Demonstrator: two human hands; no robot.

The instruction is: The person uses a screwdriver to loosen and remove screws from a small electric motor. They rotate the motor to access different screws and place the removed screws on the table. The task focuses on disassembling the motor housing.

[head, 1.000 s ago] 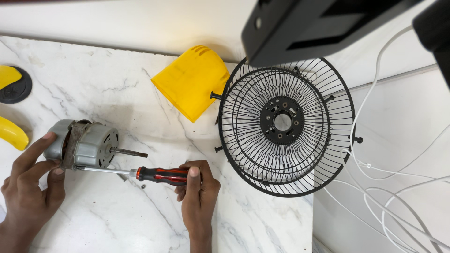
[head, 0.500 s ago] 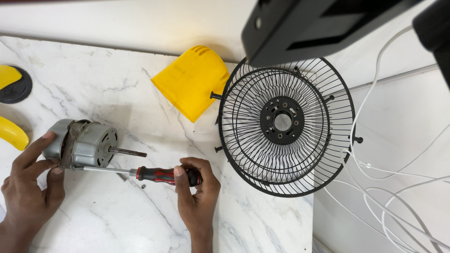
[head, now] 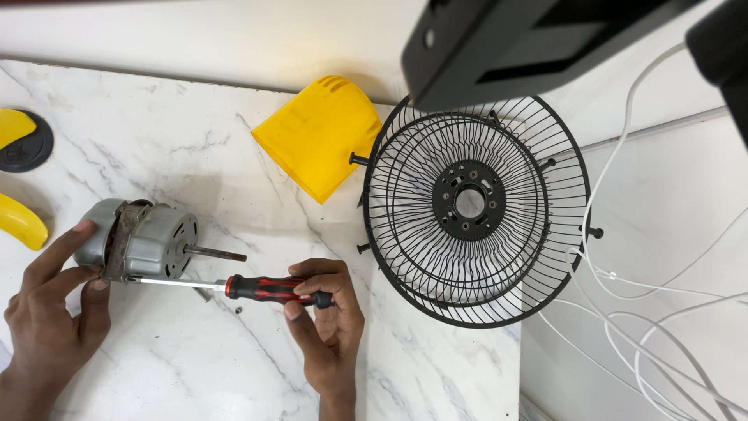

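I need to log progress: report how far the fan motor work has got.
Done: the motor is out of the fan and lies on the marble table, with the yellow cover and black wire guards set aside. In hand: the left hand steadies the motor while the right hand holds a red-handled screwdriver, its tip at the casing. Left: the casing looks closed; one loose screw lies nearby.

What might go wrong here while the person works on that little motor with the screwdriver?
The screwdriver might slip off the motor toward the left hand, whose fingers steady the motor right by the blade. A small loose screw lying on the marble table near the right hand could get knocked away and lost. The motor lies on its rounded side, so it may roll.
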